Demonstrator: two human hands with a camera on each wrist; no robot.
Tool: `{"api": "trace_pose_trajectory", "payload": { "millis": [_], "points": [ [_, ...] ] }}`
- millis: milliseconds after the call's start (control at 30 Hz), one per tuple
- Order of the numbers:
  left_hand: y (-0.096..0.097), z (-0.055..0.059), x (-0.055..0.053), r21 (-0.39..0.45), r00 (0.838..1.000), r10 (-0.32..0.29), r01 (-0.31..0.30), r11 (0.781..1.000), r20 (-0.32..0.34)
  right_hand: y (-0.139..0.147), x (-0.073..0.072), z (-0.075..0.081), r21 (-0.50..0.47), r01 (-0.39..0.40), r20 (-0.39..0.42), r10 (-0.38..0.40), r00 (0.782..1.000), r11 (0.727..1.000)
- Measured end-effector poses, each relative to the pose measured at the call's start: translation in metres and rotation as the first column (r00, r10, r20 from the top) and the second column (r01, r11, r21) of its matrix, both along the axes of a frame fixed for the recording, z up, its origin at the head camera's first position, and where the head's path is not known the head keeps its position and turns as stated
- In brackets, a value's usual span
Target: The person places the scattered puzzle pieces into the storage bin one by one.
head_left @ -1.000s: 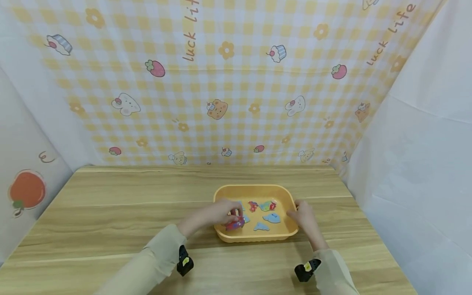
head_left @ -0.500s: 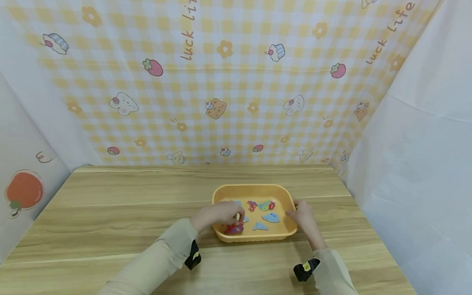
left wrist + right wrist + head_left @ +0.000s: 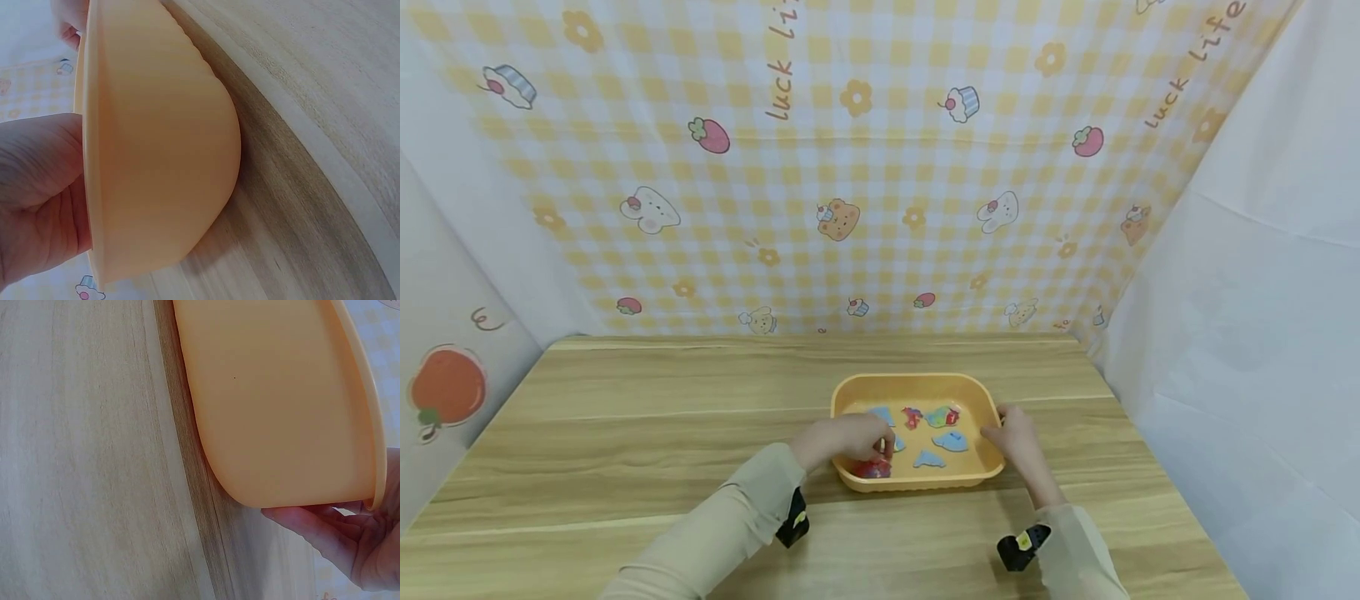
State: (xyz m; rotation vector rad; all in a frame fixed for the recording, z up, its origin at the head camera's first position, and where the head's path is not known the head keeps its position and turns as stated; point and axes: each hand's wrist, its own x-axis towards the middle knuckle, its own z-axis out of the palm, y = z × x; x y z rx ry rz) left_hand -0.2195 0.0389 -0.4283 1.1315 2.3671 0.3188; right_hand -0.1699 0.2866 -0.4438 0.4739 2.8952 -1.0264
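Note:
A yellow plastic basin point(image 3: 917, 485) stands on the wooden table. My left hand point(image 3: 853, 437) reaches over its left rim with curled fingers, pinching a red and purple flat piece point(image 3: 872, 470) low at the front left corner. In the left wrist view, the basin wall hides the fingertips of that hand point(image 3: 40, 194). My right hand point(image 3: 1018, 435) grips the right rim, thumb over the inner side. Its fingers point(image 3: 312, 528) lie against the outer wall in the right wrist view. Light blue pieces point(image 3: 951, 441), a small red piece point(image 3: 912, 417) and a green and red piece point(image 3: 942, 417) lie inside.
The wood-grain table point(image 3: 662, 433) extends on both sides of the basin and in front of it. A yellow checked cloth point(image 3: 880, 183) hangs behind, and white sheets point(image 3: 1247, 292) close off the sides.
My left hand has lowered the red and purple piece toward the front left corner of the basin, uncovering more of a blue piece behind it. The right hand stays on the rim.

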Motion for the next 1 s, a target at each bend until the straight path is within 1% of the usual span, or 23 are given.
{"api": "trace_pose_trajectory", "payload": {
  "millis": [100,200,300,400,500,567,633,667,700,733,800,867,900,933,967,1000],
  "points": [
    [-0.002,-0.001,0.000,0.010,1.000,0.004,-0.004,1.000,0.000,-0.001,-0.001,0.000,0.008,-0.007,-0.006,0.007,1.000,1.000],
    [-0.006,-0.001,-0.001,0.031,1.000,0.020,-0.020,0.999,0.019,-0.002,-0.002,0.000,-0.003,-0.013,0.001,0.013,1.000,1.000],
    [-0.011,0.000,-0.001,0.080,0.998,0.041,-0.045,0.996,0.050,-0.003,-0.003,0.001,-0.015,-0.015,0.013,0.015,1.000,1.000],
    [-0.018,-0.001,-0.002,0.148,0.997,0.057,-0.064,0.987,0.052,-0.004,-0.004,0.001,-0.029,-0.015,0.029,0.015,0.999,0.999],
    [-0.026,-0.002,-0.002,0.249,0.997,0.079,-0.081,0.965,0.017,-0.003,-0.006,0.001,-0.036,-0.025,0.033,0.026,0.999,0.999],
    [-0.032,-0.002,0.000,0.319,0.994,0.108,-0.098,0.943,-0.012,-0.001,-0.007,0.001,-0.031,-0.032,0.027,0.033,0.999,0.999],
    [-0.040,-0.001,0.003,0.389,0.987,0.155,-0.129,0.912,-0.037,0.001,-0.008,0.000,-0.024,-0.036,0.025,0.036,0.999,0.999],
    [-0.045,-0.001,0.005,0.416,0.981,0.192,-0.160,0.895,-0.038,0.002,-0.009,0.000,-0.024,-0.034,0.027,0.034,0.999,0.999],
    [-0.050,-0.002,0.007,0.441,0.971,0.233,-0.188,0.878,-0.049,0.003,-0.010,-0.001,-0.021,-0.039,0.025,0.040,0.999,0.999],
    [-0.055,-0.003,0.010,0.470,0.960,0.275,-0.217,0.856,-0.059,0.004,-0.011,-0.002,-0.021,-0.043,0.029,0.043,0.999,0.999],
    [-0.066,-0.006,0.014,0.514,0.929,0.363,-0.279,0.811,-0.068,0.006,-0.013,-0.004,-0.025,-0.050,0.026,0.051,0.998,0.998],
    [-0.079,-0.010,0.017,0.543,0.894,0.440,-0.331,0.772,-0.081,0.007,-0.015,-0.006,-0.024,-0.059,0.011,0.059,0.998,0.998],
    [-0.086,-0.012,0.017,0.554,0.878,0.468,-0.342,0.759,-0.099,0.008,-0.016,-0.008,-0.023,-0.064,0.001,0.064,0.998,0.998],
    [-0.093,-0.014,0.018,0.563,0.866,0.487,-0.348,0.750,-0.114,0.008,-0.018,-0.010,-0.017,-0.066,-0.008,0.065,0.998,0.998],
    [-0.100,-0.017,0.019,0.565,0.852,0.507,-0.355,0.745,-0.134,0.009,-0.018,-0.012,-0.017,-0.070,-0.020,0.070,0.997,0.997],
    [-0.107,-0.020,0.020,0.570,0.841,0.517,-0.350,0.743,-0.157,0.011,-0.019,-0.014,-0.031,-0.069,-0.030,0.068,0.997,0.997]
  ]
}}
